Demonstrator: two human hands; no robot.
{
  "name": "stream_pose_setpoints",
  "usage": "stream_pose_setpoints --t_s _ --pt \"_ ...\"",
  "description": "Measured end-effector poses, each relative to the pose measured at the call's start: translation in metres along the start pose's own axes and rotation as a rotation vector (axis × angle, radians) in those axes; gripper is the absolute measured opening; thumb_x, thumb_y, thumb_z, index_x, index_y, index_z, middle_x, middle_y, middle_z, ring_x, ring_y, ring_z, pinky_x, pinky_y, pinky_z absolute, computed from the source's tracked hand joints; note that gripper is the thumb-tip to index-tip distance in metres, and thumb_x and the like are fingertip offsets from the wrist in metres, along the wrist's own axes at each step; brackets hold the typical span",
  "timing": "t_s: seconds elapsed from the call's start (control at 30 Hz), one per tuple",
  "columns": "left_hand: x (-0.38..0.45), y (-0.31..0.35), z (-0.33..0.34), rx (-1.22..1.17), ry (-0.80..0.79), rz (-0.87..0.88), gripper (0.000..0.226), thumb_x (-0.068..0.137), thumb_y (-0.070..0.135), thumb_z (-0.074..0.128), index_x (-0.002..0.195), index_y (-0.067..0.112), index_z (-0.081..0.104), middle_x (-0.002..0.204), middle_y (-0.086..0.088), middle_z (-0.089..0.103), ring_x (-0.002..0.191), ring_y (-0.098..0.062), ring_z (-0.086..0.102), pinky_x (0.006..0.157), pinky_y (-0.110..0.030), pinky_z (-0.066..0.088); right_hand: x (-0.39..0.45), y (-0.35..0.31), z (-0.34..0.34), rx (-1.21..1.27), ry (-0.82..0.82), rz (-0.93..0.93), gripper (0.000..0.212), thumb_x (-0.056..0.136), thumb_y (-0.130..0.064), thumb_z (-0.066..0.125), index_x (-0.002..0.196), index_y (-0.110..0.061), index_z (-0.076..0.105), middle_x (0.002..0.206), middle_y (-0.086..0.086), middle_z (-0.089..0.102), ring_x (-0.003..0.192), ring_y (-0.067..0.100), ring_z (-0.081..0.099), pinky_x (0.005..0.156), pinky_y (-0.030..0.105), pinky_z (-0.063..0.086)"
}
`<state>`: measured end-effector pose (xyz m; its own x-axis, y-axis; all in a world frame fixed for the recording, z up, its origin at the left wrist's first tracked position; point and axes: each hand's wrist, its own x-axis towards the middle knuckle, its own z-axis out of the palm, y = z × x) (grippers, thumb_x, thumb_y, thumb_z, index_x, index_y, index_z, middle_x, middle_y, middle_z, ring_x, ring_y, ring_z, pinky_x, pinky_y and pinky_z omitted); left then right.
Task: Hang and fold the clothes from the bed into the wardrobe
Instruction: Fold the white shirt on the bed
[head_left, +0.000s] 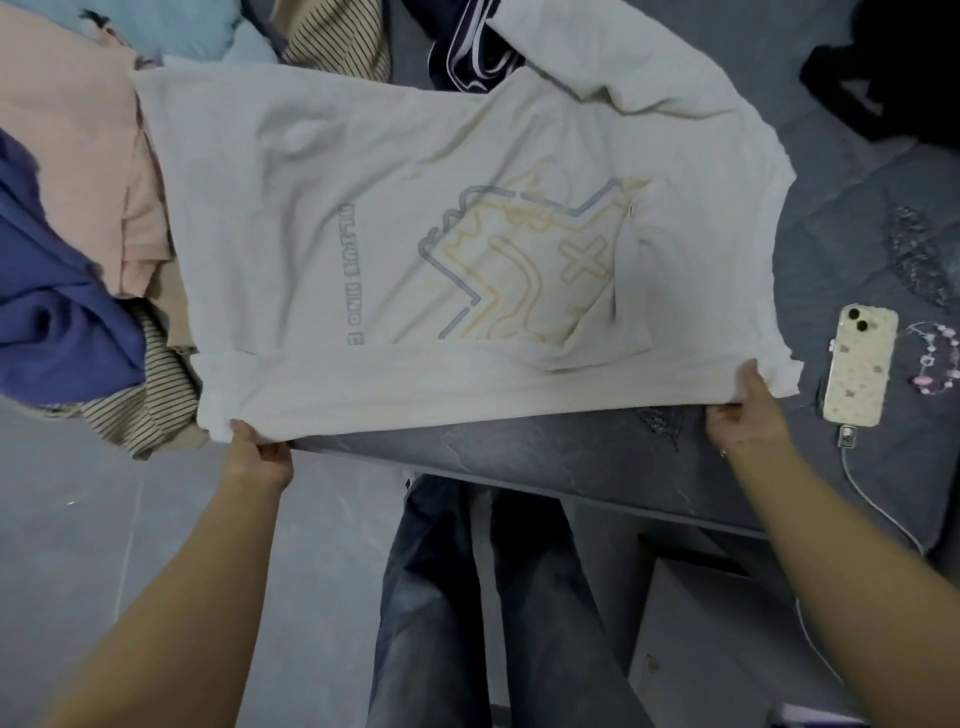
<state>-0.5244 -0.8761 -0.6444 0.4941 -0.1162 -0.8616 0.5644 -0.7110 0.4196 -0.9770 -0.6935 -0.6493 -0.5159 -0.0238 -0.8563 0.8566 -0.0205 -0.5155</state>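
White cotton T-shirt (415, 218) with a pale blue and yellow line graphic and grey lettering lies spread across the near edge of the bed's dark grey quilted cover (571, 457), print side up, hem toward the bed's left end and collar end toward the right. Spread flat like this, it looks set up for folding rather than hanging; the near long side is already turned over the body as a strip along the bed edge, which reads as the first lengthwise fold. Left hand (257, 447) pinches the hem-side near corner of the shirt, fingers curled round the cloth at the bed's edge. Right hand (743, 415) grips the shoulder-side near corner, thumb on top of the fabric, fingers curled beneath. Both hands are well apart, one at each end of the folded strip, holding it taut and straight, presumably to keep the crease even. Far sleeve (597, 62) lies rumpled toward the far side of the bed. Heap of unfolded clothes at the bed's left end: peach garment (67, 135), blue garment (57, 291), beige striped top (135, 405), partly under the shirt's hem. Cream floral-cased phone (860, 364) with charging cable sits just beside the shirt's right end, pink beaded strap (935, 358) near it. Wardrobe not in view.
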Motion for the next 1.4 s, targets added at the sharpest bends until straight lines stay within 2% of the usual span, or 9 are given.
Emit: stream_pose_setpoints --t_s 0.17,0.3,0.5,0.6,0.7,0.8,0.97,1.13,1.4 --pt "-0.058 -0.036 0.007 0.247 0.097 -0.174 0.011 0.097 0.02 0.057 0.089 0.012 0.056 0.107 0.001 0.048 0.097 -0.01 0.055 0.089 -0.018 0.044 -0.043 0.048 0.006 -0.47 0.16 0.046 0.036 0.094 -0.021 0.062 0.126 -0.006 0.055 0.115 0.004 0.052 0.106 0.018 0.049 0.096 0.029 0.044" --pt "-0.113 -0.082 0.03 0.557 -0.307 -0.06 0.019 0.092 0.003 0.06 0.076 0.012 0.057 0.058 0.003 0.057 0.053 -0.006 0.049 0.042 -0.016 0.04 -0.075 0.064 0.019 -0.591 0.047 -0.039 0.007 0.09 -0.005 0.057 0.09 -0.01 0.062 0.087 0.004 0.058 0.081 0.015 0.055 0.068 0.021 0.05" --pt "-0.168 -0.13 0.115 0.93 -0.598 0.005 0.016 0.091 0.007 0.064 0.078 0.012 0.057 0.074 -0.005 0.058 0.059 -0.011 0.053 0.051 -0.02 0.045 -0.046 0.002 0.069 -0.868 -0.203 -0.384 0.016 0.091 -0.006 0.057 0.103 -0.013 0.065 0.105 0.008 0.065 0.093 0.017 0.059 0.083 0.029 0.053" --pt "-0.186 -0.165 0.145 0.833 -0.653 -0.514 0.028 0.095 0.022 0.062 0.074 0.011 0.048 0.066 -0.002 0.042 0.055 -0.011 0.039 0.049 -0.021 0.037 -0.014 -0.031 0.104 -1.124 -0.319 -0.554 0.015 0.092 -0.011 0.058 0.104 -0.014 0.066 0.104 0.005 0.066 0.095 0.016 0.059 0.082 0.025 0.049" --pt "-0.193 -0.2 0.16 0.69 -0.508 -0.664 0.04 0.087 0.032 0.072 0.094 -0.001 0.051 0.093 -0.011 0.043 0.088 -0.017 0.046 0.066 -0.028 0.048 0.012 -0.044 0.141 -1.276 -0.415 -0.52 0.016 0.091 -0.018 0.059 0.091 -0.005 0.068 0.091 0.011 0.07 0.082 0.02 0.062 0.076 0.032 0.051" --pt "-0.192 -0.217 0.177 0.47 -0.398 -0.736 0.043 0.084 0.036 0.076 0.085 0.0 0.053 0.106 -0.014 0.054 0.089 -0.02 0.056 0.046 -0.03 0.055 0.033 -0.043 0.176 -1.355 -0.429 -0.43 0.039 0.088 -0.039 0.063 0.075 -0.003 0.067 0.077 0.017 0.072 0.061 0.021 0.064 0.06 0.03 0.052" --pt "-0.187 -0.224 0.193 0.398 -0.37 -0.733 0.038 0.088 0.035 0.072 0.071 0.005 0.054 0.052 -0.004 0.055 0.049 -0.012 0.05 0.044 -0.025 0.054 0.051 -0.043 0.211 -1.62 -0.394 -0.443 0.051 0.083 -0.058 0.064 0.068 -0.009 0.063 0.065 0.01 0.068 0.058 0.025 0.068 0.058 0.033 0.057" --pt "-0.191 -0.207 0.203 0.394 -0.404 -0.608 0.023 0.09 0.028 0.067 0.085 0.011 0.053 0.08 -0.001 0.059 0.08 -0.016 0.064 0.073 -0.033 0.056 0.048 -0.048 0.214 -1.271 -0.345 -0.157 0.03 0.085 -0.022 0.058 0.094 0.005 0.067 0.077 0.019 0.07 0.058 0.028 0.067 0.054 0.035 0.059" --pt "-0.203 -0.15 0.2 0.246 -0.527 -0.294 0.004 0.093 0.006 0.061 0.09 0.005 0.06 0.084 -0.008 0.068 0.07 -0.018 0.069 0.055 -0.028 0.059 -0.005 -0.089 0.155 -0.735 -0.417 -0.208 0.013 0.089 -0.009 0.062 0.077 -0.008 0.069 0.075 0.001 0.072 0.071 0.011 0.068 0.072 0.024 0.058"
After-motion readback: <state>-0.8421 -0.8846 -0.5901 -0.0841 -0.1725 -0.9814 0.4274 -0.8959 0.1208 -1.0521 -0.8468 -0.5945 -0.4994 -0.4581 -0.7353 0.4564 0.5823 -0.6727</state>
